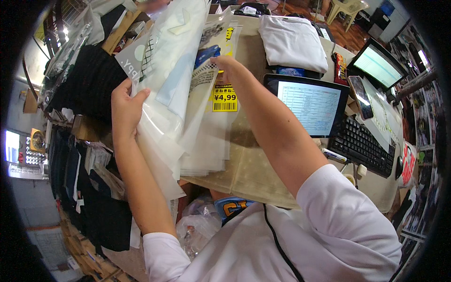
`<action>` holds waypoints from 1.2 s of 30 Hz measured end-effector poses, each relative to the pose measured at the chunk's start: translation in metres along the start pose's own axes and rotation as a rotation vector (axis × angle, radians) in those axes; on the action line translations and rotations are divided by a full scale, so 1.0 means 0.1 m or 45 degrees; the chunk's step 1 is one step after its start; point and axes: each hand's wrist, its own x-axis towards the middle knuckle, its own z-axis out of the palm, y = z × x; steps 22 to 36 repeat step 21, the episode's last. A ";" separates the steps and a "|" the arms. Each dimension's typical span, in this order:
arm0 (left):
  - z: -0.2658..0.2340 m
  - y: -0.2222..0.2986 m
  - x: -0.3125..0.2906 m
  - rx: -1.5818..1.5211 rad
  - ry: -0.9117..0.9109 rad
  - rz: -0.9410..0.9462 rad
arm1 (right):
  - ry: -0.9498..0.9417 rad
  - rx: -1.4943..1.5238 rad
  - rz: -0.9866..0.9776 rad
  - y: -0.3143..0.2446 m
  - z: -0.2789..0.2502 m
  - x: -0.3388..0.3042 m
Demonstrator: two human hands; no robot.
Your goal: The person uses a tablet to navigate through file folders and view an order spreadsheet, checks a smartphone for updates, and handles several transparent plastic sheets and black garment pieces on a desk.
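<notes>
My left hand (127, 110) is closed on the left edge of a bundle of translucent printed film sheets (164, 120), thumb on top. The bundle is curled up and tilted over the table's left side. My right hand (227, 68) pinches the edge of one printed sheet with a checkered strip, folding it over; its fingertips are partly hidden. Beneath lie more film sheets (206, 150), flat on the table, with a yellow price-tag print (225, 97) showing beside my right wrist.
A folded white garment (293, 44) lies at the back. To the right are a tablet (307, 108), black keyboard (361, 145), phone (361, 97) and monitor (378, 63). Dark stacked clothes (82, 82) fill the left side. A clear plastic bag (197, 228) hangs below the table edge.
</notes>
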 end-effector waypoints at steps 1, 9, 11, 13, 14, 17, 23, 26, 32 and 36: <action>-0.03 -0.02 -0.02 -0.022 0.028 -0.003 | 0.003 0.016 0.003 -0.02 0.10 -0.11; 0.08 0.03 0.03 -0.071 -0.025 0.040 | 0.000 0.361 -0.392 0.29 0.09 0.27; 0.09 0.03 0.04 -0.064 -0.039 0.042 | 0.936 -0.226 -0.889 0.42 0.11 0.24; 0.02 -0.01 0.02 -0.026 -0.034 0.029 | 1.316 -0.649 -1.239 0.44 0.20 -0.05; 0.02 -0.02 0.03 -0.001 -0.018 0.031 | 1.255 -0.761 -1.356 0.41 0.14 -0.17; 0.04 -0.02 0.03 0.012 0.002 0.051 | 0.622 -0.972 -1.071 0.30 0.21 -0.22; 0.09 0.01 0.05 -0.009 -0.038 0.070 | 0.119 -0.502 -0.553 0.25 0.47 0.09; 0.09 0.01 0.05 -0.009 -0.038 0.070 | 0.119 -0.502 -0.553 0.25 0.47 0.09; 0.09 0.01 0.05 -0.009 -0.038 0.070 | 0.119 -0.502 -0.553 0.25 0.47 0.09; 0.09 0.01 0.05 -0.009 -0.038 0.070 | 0.119 -0.502 -0.553 0.25 0.47 0.09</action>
